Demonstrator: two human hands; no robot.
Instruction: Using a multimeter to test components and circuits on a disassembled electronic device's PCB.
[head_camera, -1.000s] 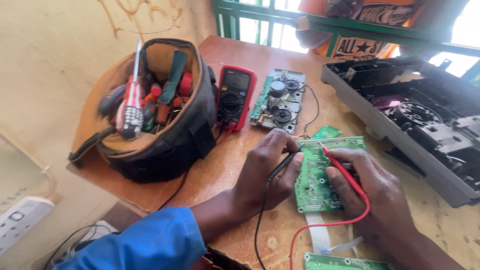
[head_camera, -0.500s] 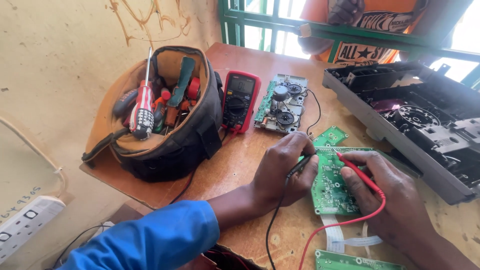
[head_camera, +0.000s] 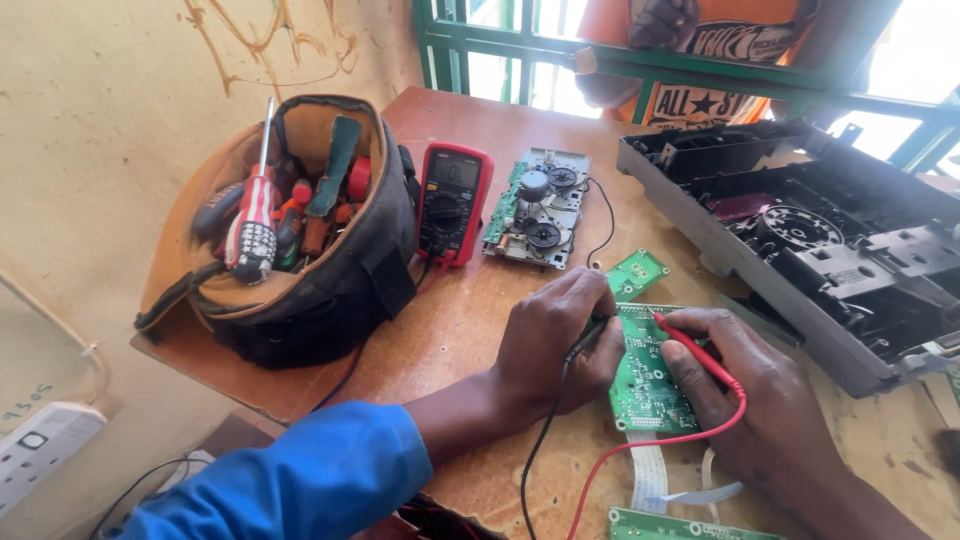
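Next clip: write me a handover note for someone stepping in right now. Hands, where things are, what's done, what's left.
Left hand: holds the black probe, tip on the green circuit board.
Right hand: holds the red probe, tip on the same board.
The board lies flat on the wooden table. The red multimeter leans against the tool bag; beside it is a tape mechanism.
Done: both probes are placed.
Left: the meter's reading cannot be made out.
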